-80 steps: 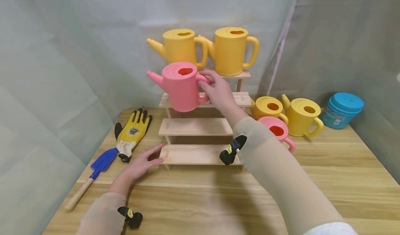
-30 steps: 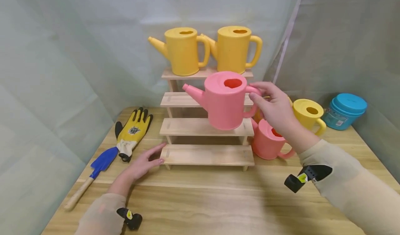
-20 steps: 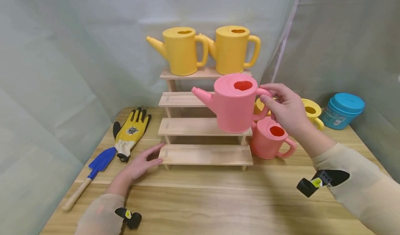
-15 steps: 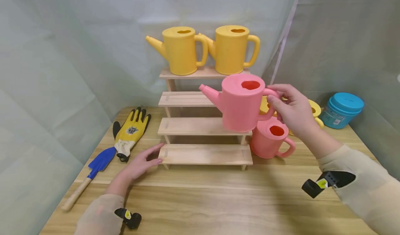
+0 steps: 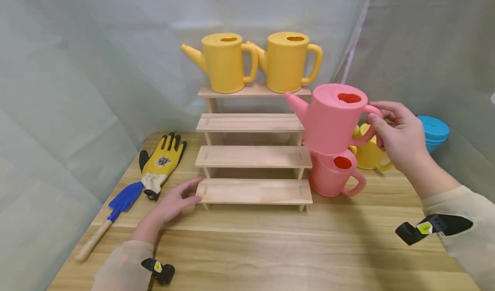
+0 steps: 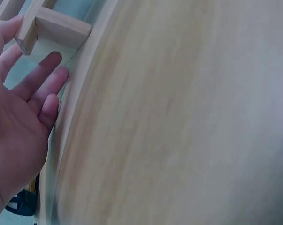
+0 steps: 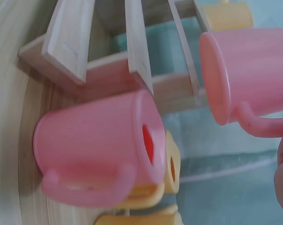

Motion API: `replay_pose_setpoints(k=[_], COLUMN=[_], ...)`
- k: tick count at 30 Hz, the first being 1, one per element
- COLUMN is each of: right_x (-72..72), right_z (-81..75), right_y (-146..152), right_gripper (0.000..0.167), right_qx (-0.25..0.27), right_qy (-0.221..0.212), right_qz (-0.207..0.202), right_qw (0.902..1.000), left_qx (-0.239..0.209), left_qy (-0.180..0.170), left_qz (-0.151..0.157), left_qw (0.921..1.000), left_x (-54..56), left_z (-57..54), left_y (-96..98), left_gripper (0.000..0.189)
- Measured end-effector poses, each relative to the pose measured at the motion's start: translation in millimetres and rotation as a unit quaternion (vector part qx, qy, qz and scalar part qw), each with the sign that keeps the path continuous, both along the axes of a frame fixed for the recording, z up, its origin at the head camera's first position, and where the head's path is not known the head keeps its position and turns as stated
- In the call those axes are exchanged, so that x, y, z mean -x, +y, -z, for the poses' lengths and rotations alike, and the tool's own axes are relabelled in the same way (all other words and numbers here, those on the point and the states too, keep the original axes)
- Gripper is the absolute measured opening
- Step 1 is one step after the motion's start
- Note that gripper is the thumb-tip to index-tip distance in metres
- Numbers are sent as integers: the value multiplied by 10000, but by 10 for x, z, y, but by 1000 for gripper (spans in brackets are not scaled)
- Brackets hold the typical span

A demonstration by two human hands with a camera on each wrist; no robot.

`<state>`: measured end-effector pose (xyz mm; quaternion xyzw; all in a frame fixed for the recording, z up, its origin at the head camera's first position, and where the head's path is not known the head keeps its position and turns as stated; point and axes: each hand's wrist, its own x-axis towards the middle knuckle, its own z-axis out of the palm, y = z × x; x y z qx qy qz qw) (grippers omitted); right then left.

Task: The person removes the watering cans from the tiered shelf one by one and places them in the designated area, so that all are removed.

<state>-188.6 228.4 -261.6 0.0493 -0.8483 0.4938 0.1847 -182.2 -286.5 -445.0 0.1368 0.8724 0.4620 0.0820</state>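
My right hand (image 5: 402, 132) grips the handle of a pink watering can (image 5: 334, 119), held upright in the air right of the wooden tiered shelf (image 5: 253, 157). In the head view it overlaps a second pink watering can (image 5: 330, 177) standing on the table; the right wrist view shows the standing pink can (image 7: 94, 140) below the held pink can (image 7: 258, 70). At the shelf's lower left, my left hand (image 5: 174, 203) has its fingertips at the end of the lowest step. The left wrist view shows the left hand (image 6: 19, 117) with relaxed fingers beside the shelf end (image 6: 61, 28).
Two yellow watering cans (image 5: 224, 65) stand on the top step. More yellow cans (image 5: 369, 153) are behind the held can, partly hidden, near a blue tub (image 5: 433, 130). Left on the table lie a yellow-black glove (image 5: 164, 162) and a blue trowel (image 5: 125, 198).
From in front of the second-highest step, the right hand has carried the pink watering can to the right, off the shelf's side. The left hand has stayed in place.
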Motion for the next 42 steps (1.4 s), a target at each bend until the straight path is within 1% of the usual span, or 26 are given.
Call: replay_pose_setpoints(k=[6,9,13,15,17,20,22,24,29,32,38,42], right_x=[-21,-34,-57,-72,-79,-80,-77,-78,-132,-169,-186,-219], right_z=[-3,15,52,68,85,116,139,158,212,257,354,439], right_y=[207,287,380,428,481,558,613,674,841,910,1000,1064], right_gripper=[37,36,36,37,37,35,35,34,36,37,32,31], right_qx=[195,243,260,347,474,542,498,540,619,564,832,757], right_qy=[186,141,21,-29,-8,159,257,303,158,98,171,85], right_qz=[123,217,394,470,529,661,794,901,1134,1251,1273,1345], right_qw=[9996,9994,9989,9983,9975,9962,9953,9940,9915,9905,9882,9880], left_qx=[-243,-324,-371,-364,-343,-258,-313,-349,-500,-592,-562,-522], left_qy=[-191,-235,-289,-293,-262,-166,-149,-57,33,-58,-76,-60], left_qz=[-48,-42,-137,-199,-237,-282,-298,-305,-244,-222,-263,-234], left_qw=[9995,9992,9988,9987,9988,9991,9990,9989,9984,9980,9980,9983], left_x=[-11,-14,-16,-17,-16,-14,-11,-5,3,2,2,7], left_z=[-25,-30,-31,-27,-16,7,22,33,25,27,27,34], left_y=[17,24,33,39,45,55,65,82,139,152,131,116], left_gripper=[61,59,56,55,54,54,53,52,51,51,51,51])
